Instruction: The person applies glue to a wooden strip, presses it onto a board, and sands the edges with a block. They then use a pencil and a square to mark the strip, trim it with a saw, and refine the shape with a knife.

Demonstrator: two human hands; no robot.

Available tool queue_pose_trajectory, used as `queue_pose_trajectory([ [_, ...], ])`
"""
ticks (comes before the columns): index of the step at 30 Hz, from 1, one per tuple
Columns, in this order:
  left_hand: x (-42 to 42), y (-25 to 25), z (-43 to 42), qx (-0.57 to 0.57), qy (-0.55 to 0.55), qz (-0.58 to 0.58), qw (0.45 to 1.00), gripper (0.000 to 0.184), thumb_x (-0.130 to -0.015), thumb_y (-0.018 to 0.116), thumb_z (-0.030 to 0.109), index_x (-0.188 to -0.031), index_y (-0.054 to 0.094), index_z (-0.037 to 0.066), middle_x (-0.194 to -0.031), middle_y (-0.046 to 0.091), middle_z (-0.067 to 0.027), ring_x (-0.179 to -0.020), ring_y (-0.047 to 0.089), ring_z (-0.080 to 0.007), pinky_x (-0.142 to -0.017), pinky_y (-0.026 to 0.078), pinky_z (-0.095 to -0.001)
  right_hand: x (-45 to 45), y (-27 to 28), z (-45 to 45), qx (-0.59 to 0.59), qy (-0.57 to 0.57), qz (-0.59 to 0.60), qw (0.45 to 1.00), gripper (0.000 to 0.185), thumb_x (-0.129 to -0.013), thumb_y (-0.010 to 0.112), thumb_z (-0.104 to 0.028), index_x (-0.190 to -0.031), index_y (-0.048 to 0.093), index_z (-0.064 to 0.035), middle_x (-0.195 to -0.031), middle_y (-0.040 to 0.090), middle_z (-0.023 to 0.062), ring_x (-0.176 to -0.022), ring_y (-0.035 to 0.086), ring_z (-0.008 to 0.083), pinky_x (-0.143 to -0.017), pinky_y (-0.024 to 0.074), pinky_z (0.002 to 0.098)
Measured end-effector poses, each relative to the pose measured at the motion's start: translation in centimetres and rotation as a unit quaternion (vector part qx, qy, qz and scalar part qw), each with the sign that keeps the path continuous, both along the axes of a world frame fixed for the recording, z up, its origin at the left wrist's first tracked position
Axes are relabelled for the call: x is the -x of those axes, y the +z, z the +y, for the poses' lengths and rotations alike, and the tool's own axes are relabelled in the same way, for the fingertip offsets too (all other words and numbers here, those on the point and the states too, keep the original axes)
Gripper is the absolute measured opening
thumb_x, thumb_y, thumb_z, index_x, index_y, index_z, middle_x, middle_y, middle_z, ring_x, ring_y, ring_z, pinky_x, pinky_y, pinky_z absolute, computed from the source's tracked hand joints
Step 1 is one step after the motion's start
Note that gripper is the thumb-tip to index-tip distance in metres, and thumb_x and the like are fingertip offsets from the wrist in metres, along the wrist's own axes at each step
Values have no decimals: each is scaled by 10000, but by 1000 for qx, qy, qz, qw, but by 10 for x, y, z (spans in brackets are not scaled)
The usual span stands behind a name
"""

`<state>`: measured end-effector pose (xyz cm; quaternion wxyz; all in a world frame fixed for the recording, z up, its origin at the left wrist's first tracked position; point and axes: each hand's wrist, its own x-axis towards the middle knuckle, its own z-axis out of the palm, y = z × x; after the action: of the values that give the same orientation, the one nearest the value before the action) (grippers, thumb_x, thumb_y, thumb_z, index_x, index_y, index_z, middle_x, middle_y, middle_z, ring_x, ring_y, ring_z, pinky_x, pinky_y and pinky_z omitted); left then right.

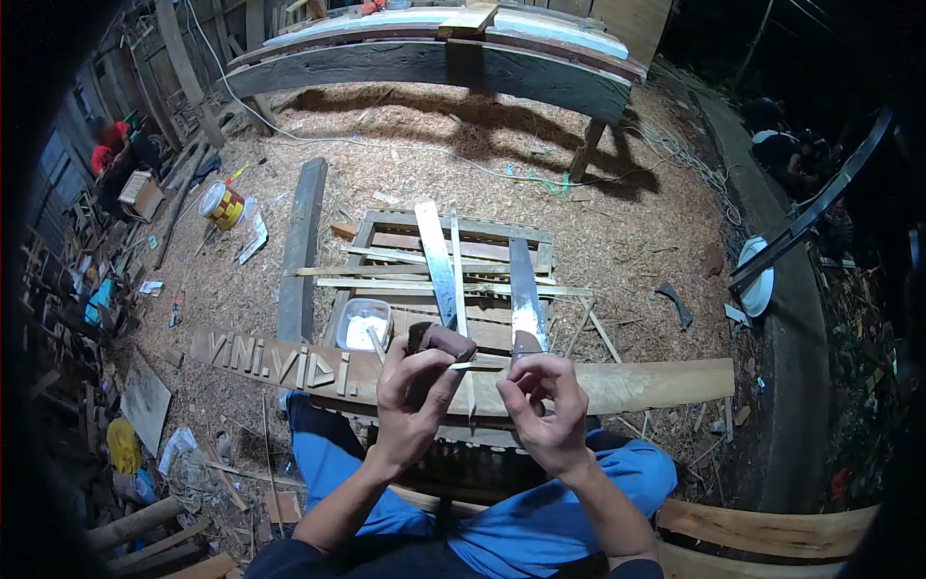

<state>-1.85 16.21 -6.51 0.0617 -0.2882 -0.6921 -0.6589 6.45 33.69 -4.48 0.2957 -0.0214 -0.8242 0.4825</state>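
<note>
My left hand (417, 400) is closed round a folded dark brown piece of sandpaper (449, 342). A small pale wooden piece (475, 366) sticks out from its fingertips. My right hand (550, 403) is curled into a pinch to the right; what its fingertips hold, if anything, is too small to make out. Beneath both hands lies a long curved board (641, 383) with raised wooden letters (280, 367) at its left end. Just beyond my right hand rests a wide blade (526, 294) with a dark handle, and a second blade (436, 256) lies beyond my left.
A slatted wooden frame (362, 236) carries thin wood strips (386, 286) and a plastic tub (365, 323) of white stuff. Left of it lies a thick beam (304, 241). A heavy bench (386, 68) stands ahead over shavings. Other people (114, 145) sit far left and far right.
</note>
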Motion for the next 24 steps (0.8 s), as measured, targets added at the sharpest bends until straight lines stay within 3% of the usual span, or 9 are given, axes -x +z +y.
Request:
queue_pose_trajectory([
  [2, 0, 0, -1, 7, -2, 1, 1000, 236, -915, 741, 2, -1134, 677, 62, -1121, 584, -131, -1037, 617, -256, -888, 504, -357, -1, 1, 2, 16, 17, -56, 998, 141, -1012, 667, -119, -1083, 625, -5, -918, 702, 93, -720, 679, 150, -611, 515, 290],
  [4, 0, 2, 0, -9, -20, 25, 999, 243, -909, 751, 7, -1137, 689, 65, -1152, 583, -134, -1066, 615, -263, -902, 500, -359, 1, -3, 6, 133, 89, -100, 982, 169, -1068, 598, -169, -1138, 638, -21, -869, 674, 29, -705, 562, 54, -614, 449, 222],
  [9, -2, 6, -1, 17, -42, 13, 999, 243, -910, 752, 14, -1140, 712, 80, -1183, 582, -128, -1089, 612, -261, -907, 499, -353, 4, 2, 5, 282, 167, -139, 934, 191, -1073, 602, -202, -1139, 652, -29, -889, 686, 21, -766, 583, 48, -681, 471, 209],
  [12, 2, 11, -3, 37, -63, -19, 997, 241, -924, 739, 30, -1158, 707, 83, -1197, 586, -132, -1104, 613, -267, -924, 500, -360, 5, 5, 13, 391, 238, -200, 867, 196, -1031, 674, -166, -1150, 682, -10, -1102, 675, 6, -1002, 618, 54, -823, 518, 233],
  [16, 2, 10, 2, 57, -37, -31, 997, 246, -978, 676, 73, -1223, 666, 78, -1226, 590, -144, -1140, 610, -286, -981, 485, -375, 6, 7, 9, 336, 236, -228, 883, 185, -1029, 676, -158, -1147, 691, -17, -1074, 674, -11, -989, 615, 47, -826, 522, 234],
  [18, 2, 5, 7, 37, -13, -84, 996, 270, -1045, 578, 136, -1307, 595, 73, -1255, 586, -156, -1208, 577, -303, -1058, 440, -392, 10, -9, 3, 289, 149, -162, 932, 203, -1024, 688, -176, -1135, 674, -7, -943, 658, -20, -757, 549, 27, -683, 456, 198],
  [21, 2, 10, 11, 7, -10, -108, 994, 304, -1082, 498, 177, -1353, 536, 45, -1290, 567, -159, -1235, 549, -308, -1098, 402, -404, 14, -10, 1, 247, 44, -176, 952, 159, -1022, 684, -153, -1082, 674, -6, -932, 652, -18, -753, 537, 37, -699, 455, 206],
  [22, 1, 11, 12, 7, -9, -108, 994, 304, -1082, 498, 177, -1353, 536, 45, -1290, 567, -159, -1235, 549, -308, -1098, 402, -404, 18, -16, 1, 159, 51, -123, 978, 123, -1024, 670, -129, -1070, 650, -17, -937, 647, -16, -781, 538, 41, -711, 445, 206],
  [24, 1, 12, 16, 37, -9, -70, 997, 308, -1090, 473, 174, -1365, 522, 46, -1319, 546, -164, -1256, 527, -303, -1114, 384, -403, 19, -17, -2, 188, 54, -126, 973, 114, -1026, 665, -126, -1066, 643, -22, -929, 636, -16, -792, 535, 38, -713, 439, 204],
])
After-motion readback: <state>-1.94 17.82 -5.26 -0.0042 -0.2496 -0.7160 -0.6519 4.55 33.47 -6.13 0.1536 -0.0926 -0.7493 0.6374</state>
